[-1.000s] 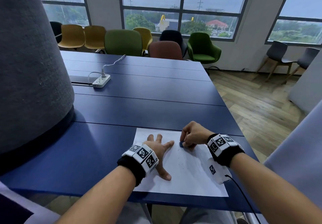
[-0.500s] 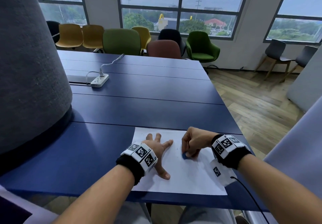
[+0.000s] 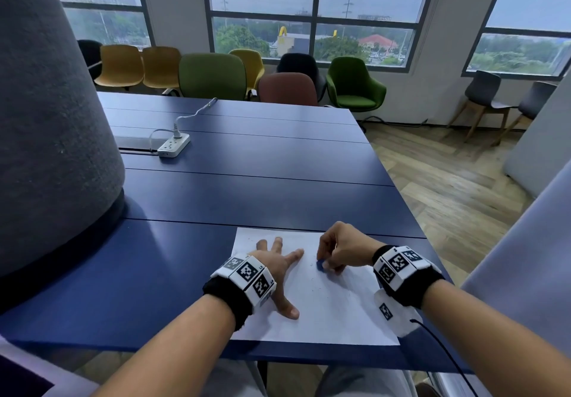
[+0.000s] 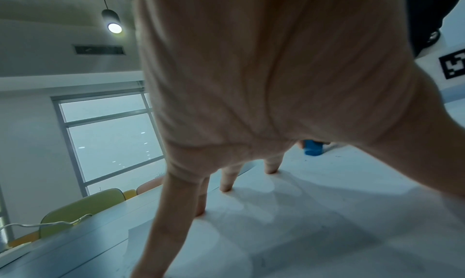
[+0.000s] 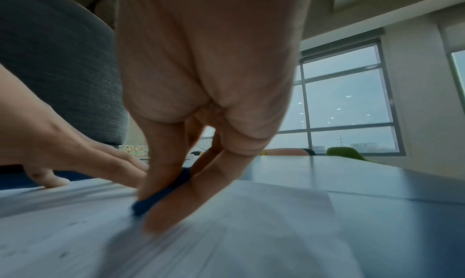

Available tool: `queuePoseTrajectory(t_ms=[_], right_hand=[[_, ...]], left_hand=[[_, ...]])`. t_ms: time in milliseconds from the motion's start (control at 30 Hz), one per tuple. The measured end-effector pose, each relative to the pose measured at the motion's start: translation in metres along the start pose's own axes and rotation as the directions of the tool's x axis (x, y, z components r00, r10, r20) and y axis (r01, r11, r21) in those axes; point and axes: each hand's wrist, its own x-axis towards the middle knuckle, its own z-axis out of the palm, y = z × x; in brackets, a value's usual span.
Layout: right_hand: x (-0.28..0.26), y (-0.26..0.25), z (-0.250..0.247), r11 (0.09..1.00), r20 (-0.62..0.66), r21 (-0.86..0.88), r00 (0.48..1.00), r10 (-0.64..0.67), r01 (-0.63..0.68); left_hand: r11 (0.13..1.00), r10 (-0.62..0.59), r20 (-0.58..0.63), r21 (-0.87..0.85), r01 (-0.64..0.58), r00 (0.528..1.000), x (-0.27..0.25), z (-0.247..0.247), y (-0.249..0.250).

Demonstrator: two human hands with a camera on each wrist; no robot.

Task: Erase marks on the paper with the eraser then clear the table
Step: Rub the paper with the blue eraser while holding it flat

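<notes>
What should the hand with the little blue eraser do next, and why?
Probably keep rubbing: the right hand pinches the blue eraser against the paper, faint specks still show beside it, and the left hand lies spread flat, holding the sheet steady.

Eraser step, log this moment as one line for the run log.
phase: erasing | right hand: pinches blue eraser on paper | left hand: spread flat, pressing paper | table: not cleared
</notes>
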Motion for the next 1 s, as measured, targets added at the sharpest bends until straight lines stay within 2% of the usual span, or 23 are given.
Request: queuePoseTrajectory(t_ms=[100,133,267,300,367,433,467,500,600,633,700,767,800,900,933,1000], right_hand=[[-0.011,-0.003,0.001,0.998,0.194,-0.060,0.980,0.036,-0.024],[-0.011,-0.005,0.000,0.997,0.202,-0.071,0.979,0.041,-0.027],[-0.002,-0.005,0.000,1.000,-0.017,0.019,1.000,0.012,-0.012],[-0.002,-0.004,0.002,1.000,-0.027,0.031,1.000,0.006,-0.006],[-0.009,-0.001,0.002,1.000,0.072,0.005,0.997,0.011,-0.012],[-0.017,-0.002,0.001,0.998,0.241,-0.053,0.970,0.041,-0.029],[-0.019,-0.004,0.000,0.996,0.276,-0.078,0.960,0.053,-0.032],[-0.019,-0.005,0.000,0.997,0.259,-0.075,0.965,0.051,-0.033],[-0.014,-0.003,0.003,1.000,0.059,0.018,0.998,0.023,-0.024],[-0.015,-0.001,0.004,0.999,0.049,0.028,0.999,0.018,-0.020],[-0.022,0.001,0.004,1.000,0.177,-0.016,0.984,0.028,-0.026],[-0.030,-0.002,0.004,0.995,0.323,-0.093,0.944,0.069,-0.041],[-0.030,-0.003,0.004,0.994,0.321,-0.098,0.944,0.074,-0.045],[-0.024,-0.002,0.006,0.999,0.112,-0.026,0.993,0.030,-0.027],[-0.025,0.000,0.007,1.000,0.088,-0.012,0.996,0.025,-0.024],[-0.030,0.002,0.007,0.999,0.178,-0.045,0.984,0.033,-0.026]], left_hand=[[1.000,-0.006,0.010,-0.002,0.006,1.000,0.002,0.000,0.000],[1.000,-0.010,0.013,-0.001,0.010,1.000,0.002,0.001,0.001],[1.000,-0.016,0.019,0.002,0.016,1.000,0.003,-0.001,0.003],[1.000,-0.016,0.019,0.001,0.016,1.000,0.003,-0.001,0.003],[1.000,-0.015,0.016,0.006,0.015,1.000,0.003,-0.001,0.003],[1.000,-0.017,0.018,0.019,0.017,1.000,0.005,-0.001,0.004],[0.999,-0.019,0.021,0.027,0.019,1.000,0.005,-0.001,0.005],[0.999,-0.022,0.025,0.037,0.021,0.999,0.006,-0.002,0.006],[0.998,-0.029,0.031,0.056,0.027,0.999,0.007,-0.003,0.008],[0.998,-0.029,0.030,0.054,0.027,0.999,0.007,-0.003,0.008],[0.999,-0.028,0.029,0.046,0.026,0.999,0.007,-0.002,0.008],[0.999,-0.030,0.032,0.040,0.028,0.999,0.007,-0.002,0.007],[0.999,-0.030,0.032,0.042,0.029,0.999,0.006,-0.002,0.008],[0.999,-0.030,0.032,0.043,0.029,0.999,0.006,-0.002,0.008],[0.999,-0.029,0.033,0.043,0.028,0.999,0.006,-0.002,0.008],[0.999,-0.028,0.030,0.042,0.027,0.999,0.005,-0.002,0.008]])
